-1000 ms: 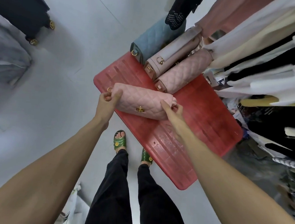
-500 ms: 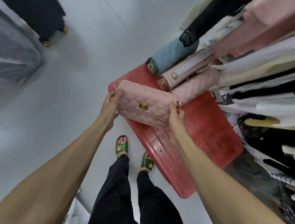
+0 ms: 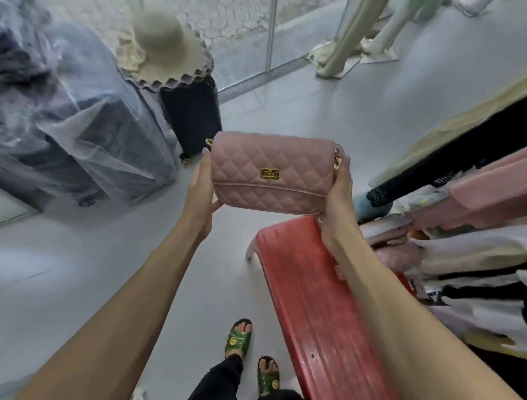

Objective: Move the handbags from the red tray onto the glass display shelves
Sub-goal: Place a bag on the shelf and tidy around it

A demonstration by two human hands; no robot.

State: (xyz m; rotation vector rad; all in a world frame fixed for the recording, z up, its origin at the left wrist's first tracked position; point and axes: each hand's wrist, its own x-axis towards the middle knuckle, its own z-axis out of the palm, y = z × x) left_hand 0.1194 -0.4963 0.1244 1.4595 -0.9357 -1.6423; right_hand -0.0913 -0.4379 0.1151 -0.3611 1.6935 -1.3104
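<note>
Both arms reached forward, left hand [image 3: 200,191] and right hand [image 3: 337,202] gripping opposite ends of the pink quilted gold-clasped handbag [image 3: 272,173], upright above the red plastic tray [image 3: 319,314].

The person stands with both bare arms stretched out in front of the body, and the forearms come closer together toward the hands. The left hand [image 3: 201,191] grips the left end of the pink handbag [image 3: 270,181], with the fingers lying upward along its side. The right hand [image 3: 338,199] holds the right end in the same manner. The palms are turned inward and face each other. Both wrists are at almost the same height.
</note>
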